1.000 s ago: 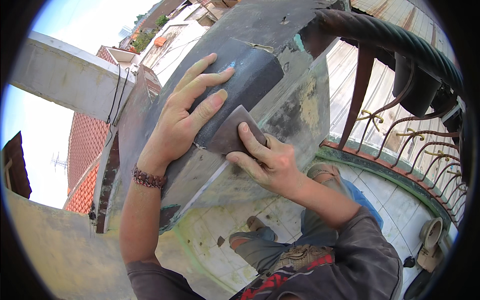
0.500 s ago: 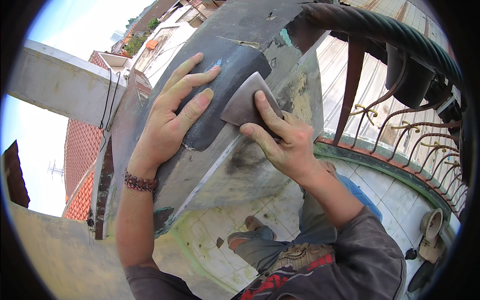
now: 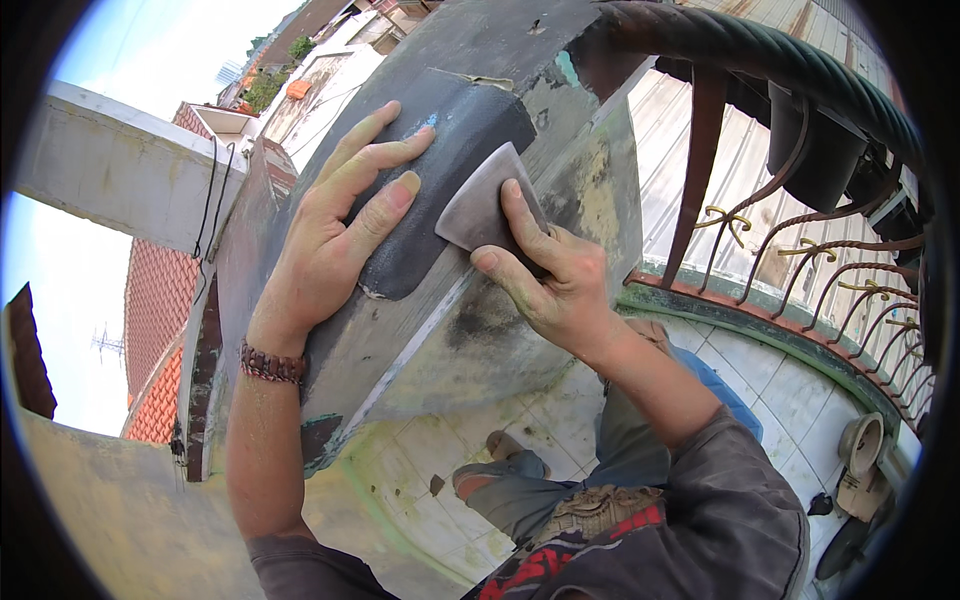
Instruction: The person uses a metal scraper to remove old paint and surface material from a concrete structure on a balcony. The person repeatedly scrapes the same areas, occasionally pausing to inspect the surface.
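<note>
One weathered grey slab of masonry (image 3: 345, 375), mottled and edged with a thin white strip, runs under and beyond both sets of fingers on my remote feed. One floor of white square tiles (image 3: 780, 400), lying below the right fingers. One dark metal railing with a thick twisted top bar (image 3: 770, 50), beyond the right fingers and well apart from them. One charcoal-black, matte, roughly rectangular sheet (image 3: 470, 130), pale and ragged at its far edge, lying on the slab beneath the left fingers. One bare left hand (image 3: 335, 230), its thumb and the two fingers I can see spread apart and resting on the sheet. One bare right hand (image 3: 570, 290), thumb and forefinger pinching; the other fingers are mostly hidden from me. One brownish-grey, squarish, slightly curved thin piece (image 3: 485, 205), held between that thumb and forefinger, to the right of the left thumb; its near corner overlaps the sheet's edge in my view, and I cannot tell if they touch. One brown braided bracelet (image 3: 270, 362), behind the left fingers, at the wrist. One light-blue smudge (image 3: 430, 121), just beside a left fingertip.
</note>
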Demonstrator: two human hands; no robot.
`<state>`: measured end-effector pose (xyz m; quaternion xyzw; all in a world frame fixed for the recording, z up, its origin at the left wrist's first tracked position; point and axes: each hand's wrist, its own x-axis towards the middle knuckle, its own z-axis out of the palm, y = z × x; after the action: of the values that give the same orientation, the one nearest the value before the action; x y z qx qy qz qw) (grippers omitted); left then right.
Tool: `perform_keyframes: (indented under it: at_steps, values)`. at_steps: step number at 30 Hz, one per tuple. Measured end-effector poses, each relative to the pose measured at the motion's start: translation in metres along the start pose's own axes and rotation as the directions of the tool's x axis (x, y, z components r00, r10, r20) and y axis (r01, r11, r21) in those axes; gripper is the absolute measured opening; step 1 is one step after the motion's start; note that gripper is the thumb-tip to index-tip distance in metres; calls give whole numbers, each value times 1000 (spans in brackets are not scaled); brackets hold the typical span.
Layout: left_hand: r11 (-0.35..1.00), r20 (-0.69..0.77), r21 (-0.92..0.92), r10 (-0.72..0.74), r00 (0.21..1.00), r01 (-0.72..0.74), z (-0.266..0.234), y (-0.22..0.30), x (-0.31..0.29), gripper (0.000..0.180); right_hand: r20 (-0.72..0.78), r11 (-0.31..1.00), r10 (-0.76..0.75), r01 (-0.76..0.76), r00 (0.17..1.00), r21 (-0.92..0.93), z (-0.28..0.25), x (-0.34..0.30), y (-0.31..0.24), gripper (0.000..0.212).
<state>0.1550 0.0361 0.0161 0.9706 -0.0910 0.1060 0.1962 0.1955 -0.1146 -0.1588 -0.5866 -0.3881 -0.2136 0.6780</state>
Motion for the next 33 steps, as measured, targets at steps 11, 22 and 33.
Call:
perform_keyframes:
  at_steps: [11,22,33]
  values:
    - [999,10,-33,-2,1000,2,2,-3,-2,37,119,988,-55,71,991,-137,-9,-3,5,61]
    - [999,-3,-26,22,1000,-22,0,-3,-2,37,-53,998,36,-39,998,-49,0,1,1,59]
    - [999,-5,4,48,999,-48,0,-4,-2,37,-187,955,285,-261,940,142,-1,18,6,62]
